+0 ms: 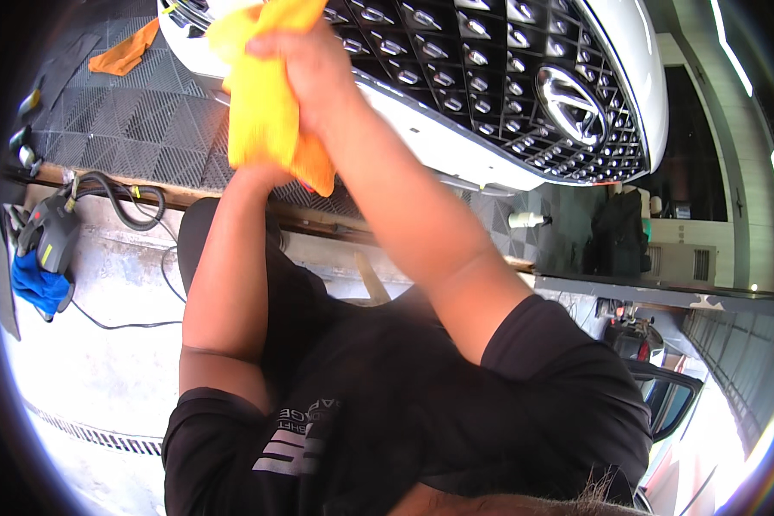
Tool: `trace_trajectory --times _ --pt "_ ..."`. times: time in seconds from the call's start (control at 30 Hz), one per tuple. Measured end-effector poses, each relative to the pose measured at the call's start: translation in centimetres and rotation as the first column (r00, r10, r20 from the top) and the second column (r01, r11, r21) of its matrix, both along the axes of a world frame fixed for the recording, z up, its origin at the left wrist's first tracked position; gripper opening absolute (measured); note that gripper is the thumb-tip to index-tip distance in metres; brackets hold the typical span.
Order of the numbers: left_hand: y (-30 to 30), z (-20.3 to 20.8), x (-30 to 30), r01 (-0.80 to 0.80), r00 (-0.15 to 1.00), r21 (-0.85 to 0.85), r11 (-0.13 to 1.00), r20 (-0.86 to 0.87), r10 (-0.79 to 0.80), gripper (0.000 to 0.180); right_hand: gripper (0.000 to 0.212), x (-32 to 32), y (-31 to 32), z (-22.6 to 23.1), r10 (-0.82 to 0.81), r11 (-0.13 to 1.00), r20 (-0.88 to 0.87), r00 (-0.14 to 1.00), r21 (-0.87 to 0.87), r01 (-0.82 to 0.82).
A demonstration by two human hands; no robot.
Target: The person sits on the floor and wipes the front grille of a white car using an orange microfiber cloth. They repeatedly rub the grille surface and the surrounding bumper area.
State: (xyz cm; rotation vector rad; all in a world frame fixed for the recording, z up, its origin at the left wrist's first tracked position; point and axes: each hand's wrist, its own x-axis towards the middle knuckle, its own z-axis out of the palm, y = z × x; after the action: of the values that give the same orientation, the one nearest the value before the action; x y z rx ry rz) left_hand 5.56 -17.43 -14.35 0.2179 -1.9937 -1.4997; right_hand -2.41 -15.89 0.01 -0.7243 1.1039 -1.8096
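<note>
A yellow-orange microfiber cloth (262,112) hangs in front of a white car's front end. My right hand (314,73) grips its upper part with the fingers closed, and motion blurs them a little. The cloth drapes down over my left hand (267,176), leaving only the wrist and heel of the hand showing; its fingers are hidden. A small red bit (308,186) peeks out beneath the cloth's lower corner, too small to name. Just beyond both hands is the white bumper (430,138), beside a black grille (456,64) with chrome studs and a round emblem.
On the grey tiled floor (138,116) lies another orange cloth (125,49). At left, a grey-black machine (56,232) with a hose sits by a blue cloth (39,282). A white bottle (529,220) lies right of me. A ledge edge (335,225) runs before my knees.
</note>
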Motion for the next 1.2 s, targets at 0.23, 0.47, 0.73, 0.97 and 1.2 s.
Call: trace_trajectory --times 0.23,0.47,0.73,0.97,1.2 --pt "3.6 3.1 1.4 0.358 0.917 -0.006 0.934 0.191 -0.350 0.062 0.043 2.4 9.5 -3.7 -0.290 0.956 0.381 0.878 0.081 0.281" --pt "2.2 6.4 0.1 0.578 0.763 0.061 0.814 0.315 -0.565 0.041 0.036 -3.7 3.8 -0.7 -0.344 0.923 0.160 0.925 0.239 0.301" --pt "3.3 5.3 -0.1 0.541 0.808 -0.077 0.837 0.325 -0.492 0.041 0.040 -3.8 5.1 -0.7 -0.221 0.935 0.229 0.948 0.327 0.139" --pt "4.3 5.2 -1.3 0.513 0.849 -0.219 0.830 0.272 -0.453 0.042 0.043 -5.5 6.8 1.3 -0.248 0.925 0.287 0.925 0.354 0.139" --pt "3.8 4.3 -0.9 0.388 0.889 -0.064 0.919 0.289 -0.355 0.062 0.041 -4.6 7.5 -0.5 -0.168 0.981 0.386 0.907 0.152 0.117"
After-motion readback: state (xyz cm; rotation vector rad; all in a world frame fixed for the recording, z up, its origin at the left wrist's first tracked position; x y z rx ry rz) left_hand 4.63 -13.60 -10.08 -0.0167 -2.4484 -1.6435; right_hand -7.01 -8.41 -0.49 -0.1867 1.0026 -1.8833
